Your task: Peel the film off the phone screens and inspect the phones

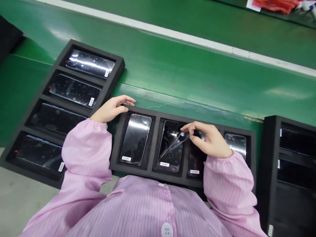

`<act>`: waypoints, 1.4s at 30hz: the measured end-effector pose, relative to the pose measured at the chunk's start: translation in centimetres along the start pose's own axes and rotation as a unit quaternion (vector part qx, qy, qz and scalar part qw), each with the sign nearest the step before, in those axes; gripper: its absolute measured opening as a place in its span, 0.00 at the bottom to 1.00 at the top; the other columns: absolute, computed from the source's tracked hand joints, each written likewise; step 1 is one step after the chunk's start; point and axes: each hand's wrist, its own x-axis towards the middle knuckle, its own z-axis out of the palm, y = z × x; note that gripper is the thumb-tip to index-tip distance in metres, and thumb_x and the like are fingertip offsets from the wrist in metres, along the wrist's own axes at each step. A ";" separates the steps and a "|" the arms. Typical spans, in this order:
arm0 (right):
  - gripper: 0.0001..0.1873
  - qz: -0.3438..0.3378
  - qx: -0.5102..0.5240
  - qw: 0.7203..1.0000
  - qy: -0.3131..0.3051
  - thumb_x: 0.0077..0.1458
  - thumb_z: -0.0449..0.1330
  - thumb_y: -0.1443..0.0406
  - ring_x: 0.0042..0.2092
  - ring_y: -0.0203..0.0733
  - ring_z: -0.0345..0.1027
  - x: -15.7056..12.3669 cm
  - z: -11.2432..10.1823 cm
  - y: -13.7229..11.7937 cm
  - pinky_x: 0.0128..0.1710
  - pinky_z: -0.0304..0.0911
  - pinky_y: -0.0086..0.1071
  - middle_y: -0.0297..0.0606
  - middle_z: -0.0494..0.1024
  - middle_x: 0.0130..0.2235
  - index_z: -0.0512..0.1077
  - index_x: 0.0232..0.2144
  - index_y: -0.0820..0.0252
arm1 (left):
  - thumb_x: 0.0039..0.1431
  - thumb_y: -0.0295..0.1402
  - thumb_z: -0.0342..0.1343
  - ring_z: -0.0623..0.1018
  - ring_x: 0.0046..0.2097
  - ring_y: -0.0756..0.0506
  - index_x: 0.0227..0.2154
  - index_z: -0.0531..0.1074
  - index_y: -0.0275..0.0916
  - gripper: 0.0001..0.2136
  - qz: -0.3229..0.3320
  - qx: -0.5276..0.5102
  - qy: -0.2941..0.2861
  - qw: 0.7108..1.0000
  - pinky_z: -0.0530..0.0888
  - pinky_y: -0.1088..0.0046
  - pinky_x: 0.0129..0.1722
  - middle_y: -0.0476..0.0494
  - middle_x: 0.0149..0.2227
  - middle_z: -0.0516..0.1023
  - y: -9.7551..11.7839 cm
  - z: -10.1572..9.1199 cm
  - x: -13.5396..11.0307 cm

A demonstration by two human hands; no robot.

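Observation:
A black foam tray [155, 116] lies in front of me with several phones in its slots. My left hand [112, 108] rests on the tray's far left corner, fingers curled over the rim. My right hand [209, 140] hovers over the tray's middle slots and pinches a clear protective film [172, 143], which hangs above the second phone [171, 146]. The first phone [135, 138] lies bare and glossy in its slot. A phone [235, 143] at the tray's right end shows beside my right wrist.
A second black tray [34, 108] with several phones lies to the left. A third black tray [271, 158] stands at the right. Behind them runs a green conveyor belt [187, 69] with a white edge strip [172, 33]. Red items [274, 5] lie far right.

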 end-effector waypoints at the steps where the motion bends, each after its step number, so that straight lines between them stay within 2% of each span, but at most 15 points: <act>1: 0.04 0.004 0.003 1.000 -0.001 0.49 0.54 0.71 0.43 0.43 0.72 0.0 -0.1 0.0 0.46 0.62 0.35 0.37 0.78 0.40 0.62 0.26 0.58 | 0.49 0.31 0.54 0.74 0.54 0.38 0.47 0.73 0.38 0.19 0.000 0.000 0.000 1.000 0.67 0.59 0.57 0.41 0.49 0.77 0.0 0.0 0.0; 8: 0.06 0.023 0.047 0.999 0.013 0.48 0.51 0.72 0.38 0.42 0.70 0.0 -0.3 0.9 0.40 0.62 0.34 0.35 0.75 0.32 0.59 0.25 0.58 | 0.50 0.30 0.53 0.73 0.54 0.38 0.47 0.72 0.39 0.19 0.000 0.015 -0.004 1.000 0.67 0.58 0.57 0.41 0.49 0.76 0.0 -0.1 0.0; 16: 0.07 0.043 0.096 0.994 0.040 0.49 0.50 0.73 0.35 0.41 0.68 0.1 -0.3 1.3 0.38 0.61 0.33 0.33 0.72 0.29 0.57 0.25 0.57 | 0.50 0.31 0.53 0.73 0.54 0.38 0.47 0.72 0.40 0.19 -0.003 0.022 -0.007 1.000 0.67 0.59 0.57 0.42 0.49 0.76 0.0 -0.1 0.0; 20: 0.09 0.039 0.093 0.994 0.051 0.49 0.51 0.75 0.35 0.39 0.69 0.0 -0.3 1.3 0.38 0.62 0.33 0.31 0.71 0.29 0.60 0.30 0.56 | 0.50 0.31 0.53 0.72 0.55 0.37 0.48 0.72 0.40 0.19 -0.007 0.039 -0.014 0.999 0.67 0.58 0.57 0.41 0.50 0.76 0.1 -0.1 0.0; 26: 0.18 0.007 0.026 0.999 0.036 0.52 0.57 0.73 0.37 0.39 0.72 -0.4 -0.3 0.6 0.43 0.65 0.34 0.33 0.76 0.35 0.65 0.46 0.57 | 0.50 0.32 0.52 0.72 0.55 0.36 0.49 0.70 0.38 0.20 -0.011 0.049 -0.026 0.998 0.68 0.58 0.54 0.40 0.50 0.75 0.1 -0.2 0.0; 29: 0.16 0.003 0.012 1.000 0.010 0.55 0.59 0.70 0.36 0.38 0.72 -0.6 -0.1 0.1 0.40 0.65 0.33 0.33 0.78 0.36 0.67 0.46 0.56 | 0.51 0.32 0.52 0.72 0.55 0.36 0.49 0.70 0.38 0.21 -0.015 0.058 -0.028 0.998 0.69 0.60 0.52 0.40 0.50 0.75 0.2 -0.2 0.0; 32: 0.08 -0.046 -0.055 0.997 0.002 0.56 0.60 0.70 0.36 0.38 0.71 -0.6 0.8 -0.5 0.40 0.63 0.35 0.33 0.79 0.35 0.70 0.40 0.56 | 0.51 0.32 0.52 0.72 0.55 0.37 0.49 0.70 0.40 0.20 -0.016 0.065 -0.031 0.997 0.69 0.61 0.50 0.41 0.50 0.75 0.2 -0.2 0.0; 35: 0.08 -0.113 -0.120 0.986 0.002 0.58 0.59 0.72 0.34 0.39 0.65 -0.6 2.5 -1.2 0.37 0.60 0.36 0.35 0.78 0.32 0.73 0.39 0.57 | 0.52 0.32 0.52 0.73 0.55 0.37 0.49 0.70 0.41 0.20 -0.014 0.077 -0.034 0.996 0.70 0.63 0.48 0.42 0.50 0.75 0.2 -0.2 0.0; 39: 0.12 -0.157 -0.058 0.985 -0.029 0.62 0.52 0.74 0.35 0.38 0.66 -0.6 5.2 -1.8 0.37 0.64 0.34 0.36 0.77 0.35 0.73 0.40 0.59 | 0.52 0.32 0.52 0.73 0.54 0.38 0.50 0.70 0.41 0.20 -0.017 0.089 -0.035 0.995 0.69 0.64 0.48 0.43 0.50 0.75 0.2 -0.3 0.0; 42: 0.15 -0.135 0.027 0.990 -0.019 0.62 0.50 0.76 0.40 0.36 0.70 -0.5 6.3 -1.8 0.41 0.67 0.32 0.38 0.76 0.40 0.74 0.40 0.61 | 0.52 0.32 0.52 0.73 0.54 0.38 0.50 0.70 0.41 0.20 -0.028 0.100 -0.033 0.994 0.69 0.64 0.50 0.43 0.50 0.75 0.3 -0.3 -0.1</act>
